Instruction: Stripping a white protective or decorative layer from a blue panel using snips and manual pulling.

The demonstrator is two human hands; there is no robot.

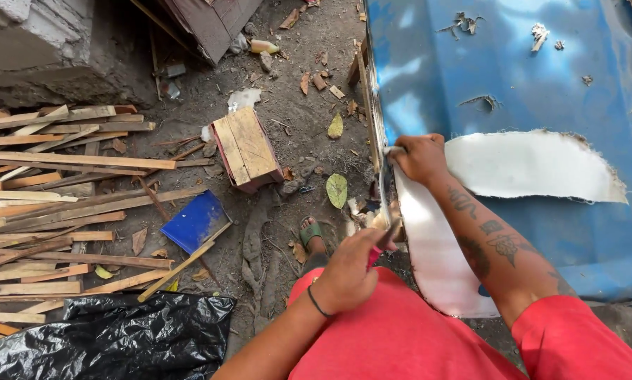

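Red shorts point(393, 338) fill the bottom edge, and just above them the left hand point(348, 274) is closed around a small tool point(383, 246) with a red grip; its working end is hard to make out against the debris. That tool points at the near edge of the blue panel point(513, 63), a big painted sheet that takes up the whole right side. The right hand point(418, 156) lies farther up the same edge, fingers curled over it and gripping where the paint has come away to a white patch point(527, 165). A second white strip point(432, 257) runs down the panel's edge between the two hands, partly covered by the tattooed right forearm. Left of the panel, a foot in a green sandal point(311, 233) peeks out, mostly hidden by the left hand and knee. Farther left of the panel lie a wooden block point(245, 146), a blue scrap point(195, 220), a heap of slats point(48, 204) and a black bag point(112, 338), the last two cut off by the frame.
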